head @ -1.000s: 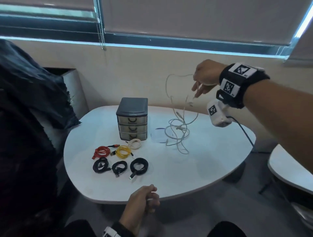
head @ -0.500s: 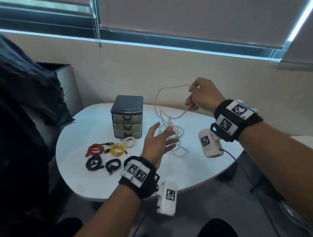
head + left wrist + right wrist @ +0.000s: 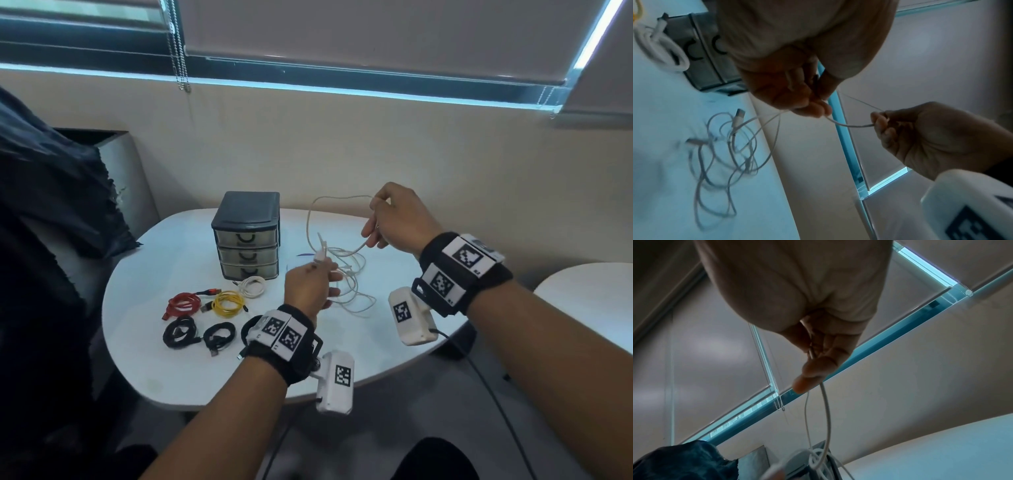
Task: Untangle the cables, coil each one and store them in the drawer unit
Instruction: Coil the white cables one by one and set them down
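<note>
white table [image 3: 178,377], beige wall [image 3: 342,144], window blind [image 3: 376,31]

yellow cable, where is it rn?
Head view: the coiled yellow cable lies on the white table, left of centre, between the red cable and the coiled white cable, in front of the drawer unit.

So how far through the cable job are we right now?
Six coils lie on the table: red, yellow, white, three black. Both the left hand and right hand hold a strand of the white tangle, still knotted. The drawer unit is closed; nothing looks stored.
</note>
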Tool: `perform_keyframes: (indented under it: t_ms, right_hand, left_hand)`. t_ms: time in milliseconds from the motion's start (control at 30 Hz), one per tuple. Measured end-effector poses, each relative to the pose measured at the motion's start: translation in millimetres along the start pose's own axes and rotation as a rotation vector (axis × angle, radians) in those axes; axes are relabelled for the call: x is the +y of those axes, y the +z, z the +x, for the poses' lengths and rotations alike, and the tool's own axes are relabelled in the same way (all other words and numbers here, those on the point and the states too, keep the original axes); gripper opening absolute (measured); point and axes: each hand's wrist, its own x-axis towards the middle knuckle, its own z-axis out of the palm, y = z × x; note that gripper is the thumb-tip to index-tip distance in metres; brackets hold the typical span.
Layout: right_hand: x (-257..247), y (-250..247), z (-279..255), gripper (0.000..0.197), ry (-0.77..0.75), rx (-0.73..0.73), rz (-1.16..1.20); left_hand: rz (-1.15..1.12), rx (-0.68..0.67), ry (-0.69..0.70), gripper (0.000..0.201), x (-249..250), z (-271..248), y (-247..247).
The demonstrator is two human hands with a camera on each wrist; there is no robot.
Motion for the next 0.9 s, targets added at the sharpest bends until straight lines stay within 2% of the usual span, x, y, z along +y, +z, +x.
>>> perform_keyframes:
  t_ms: [67,133,167,200,233,267,300,333,400,467,533,567,667,767,900]
  right_hand:
    - [5.8,4.5,-4.5,0.018,0.027,-0.057,-0.028]
    - [11.6,13.5,-11.1,0.018,0.044,-0.111,-0.056]
    - [13.3,18.4,-13.8,0.019,0.049,-0.119,-0.054]
    - [14.7,22.7,-14.7,0.019,0.049,-0.114,-0.035]
    - [15.2,26.2,-14.7,0.019,0.048,-0.100,0.006]
    - [15.2,28.2,-13.4,0.018,0.053,-0.079,0.062]
    - [14.2,28.7,-11.5,0.017,0.063,-0.050,0.129]
    - [12.6,28.0,-9.2,0.017,0.076,-0.017,0.201]
    - [8.8,24.3,-6.1,0.016,0.095,0.053,0.322]
    - [4.2,17.1,-2.0,0.015,0.092,0.138,0.406]
    - [-1.9,6.0,4.5,0.017,0.082,0.233,0.466]
    - [-5.8,-1.8,8.2,0.018,0.076,0.280,0.492]
    - [-18.9,-27.5,16.3,0.017,0.060,0.378,0.587]
    - [-33.8,-47.7,16.0,0.016,-0.018,0.379,0.617]
    - [-61.7,-68.9,17.3,0.012,-0.191,0.457,0.604]
  left_hand:
    - [0.138,0.106,0.183,0.027,5.1,6.5,1.3]
    - [0.494,0.191,0.435,0.033,7.7,11.6,3.3]
    - [0.672,0.177,0.514,0.035,7.3,12.6,5.0]
    - [0.771,0.102,0.538,0.036,5.4,16.3,7.0]
    - [0.765,-0.023,0.509,0.036,4.1,18.2,7.9]
    - [0.661,-0.171,0.451,0.036,2.4,18.2,8.2]
    - [0.528,-0.273,0.387,0.037,0.5,17.3,6.8]
    - [0.430,-0.313,0.354,0.037,-2.2,18.2,4.0]
    - [0.421,-0.277,0.402,0.026,-6.3,17.6,-4.0]
    - [0.572,-0.109,0.560,0.010,-10.7,22.0,-13.3]
    - [0.633,0.019,0.667,0.011,-15.5,31.2,-23.5]
    - [0.610,0.035,0.668,0.011,-16.5,36.7,-28.6]
    - [0.575,0.022,0.614,0.006,-14.9,51.0,-39.3]
    - [0.638,-0.042,0.605,0.009,-8.2,54.8,-35.3]
    - [0.597,-0.214,0.449,0.014,-6.3,54.9,-20.3]
